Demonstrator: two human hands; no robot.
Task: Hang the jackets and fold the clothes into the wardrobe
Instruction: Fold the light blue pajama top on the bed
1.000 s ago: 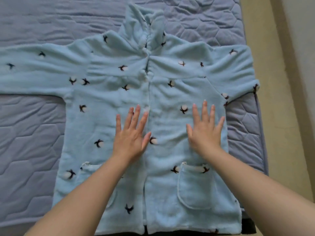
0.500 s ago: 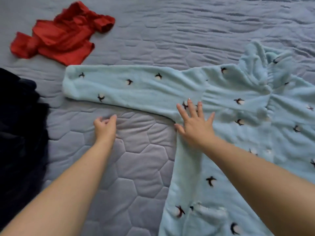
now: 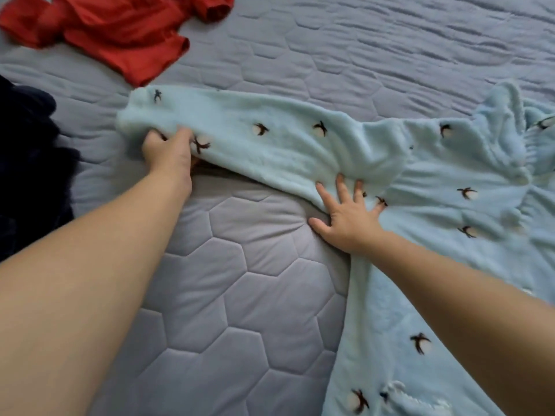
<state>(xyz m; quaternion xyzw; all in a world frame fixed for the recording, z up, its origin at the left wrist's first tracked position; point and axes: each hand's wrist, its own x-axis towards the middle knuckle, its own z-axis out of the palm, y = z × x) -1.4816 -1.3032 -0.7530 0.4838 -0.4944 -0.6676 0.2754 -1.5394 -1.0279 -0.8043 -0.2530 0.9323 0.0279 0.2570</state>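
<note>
A light blue fleece jacket with small dark bird prints lies front up on the quilted grey bed. Its left sleeve stretches toward the upper left. My left hand grips the lower edge of that sleeve near the cuff and lifts it slightly off the bed. My right hand presses flat with spread fingers on the jacket at the armpit, where the sleeve meets the body. A pocket shows at the bottom edge of the view.
A crumpled red garment lies at the upper left of the bed. A dark navy piece of clothing sits at the left edge. Bare quilt lies between my arms and beyond the sleeve.
My left hand has moved up from the bare quilt and taken hold of the sleeve near the cuff, raising it. My right hand stays pressed at the armpit. The view has shifted closer.
</note>
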